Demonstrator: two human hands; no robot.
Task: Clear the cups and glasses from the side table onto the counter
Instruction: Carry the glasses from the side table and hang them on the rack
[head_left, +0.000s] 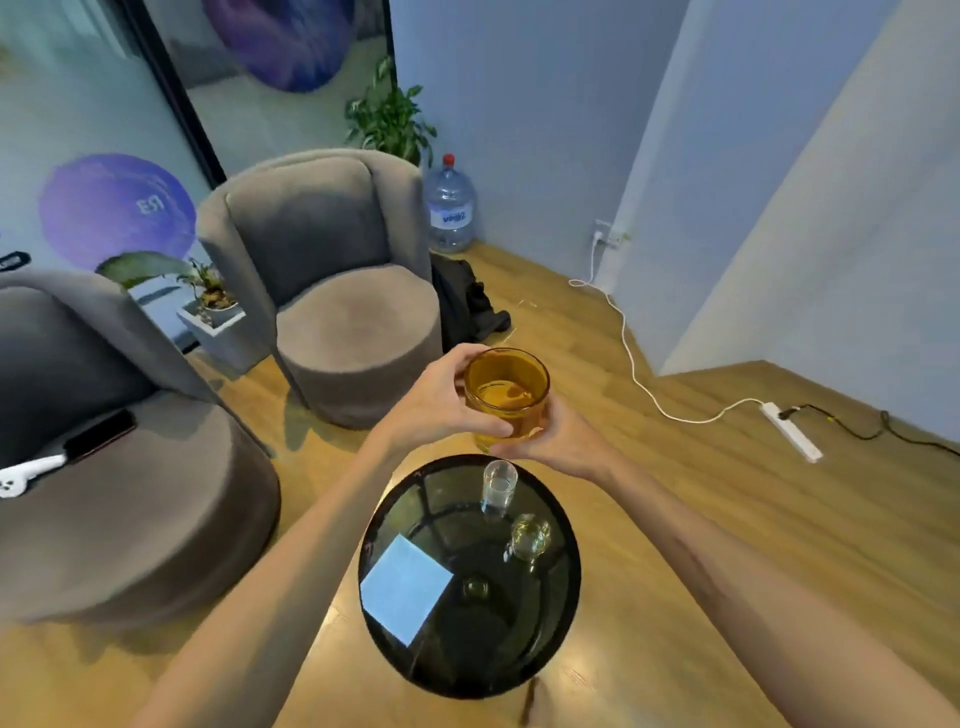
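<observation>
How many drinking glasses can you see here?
3: an amber glass held in both hands above the side table, and a tall clear glass and a short clear glass standing on it.

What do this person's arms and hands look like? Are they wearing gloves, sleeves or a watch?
Both forearms are bare up to the frame edge: no sleeves show. The left hand and right hand are bare too, with no gloves, and no watch, ring or bracelet shows on either. No cables or markers are attached to them.

Two bare forearms, no sleeves, left hand (441, 400) and right hand (558, 441) without rings or watch.
</observation>
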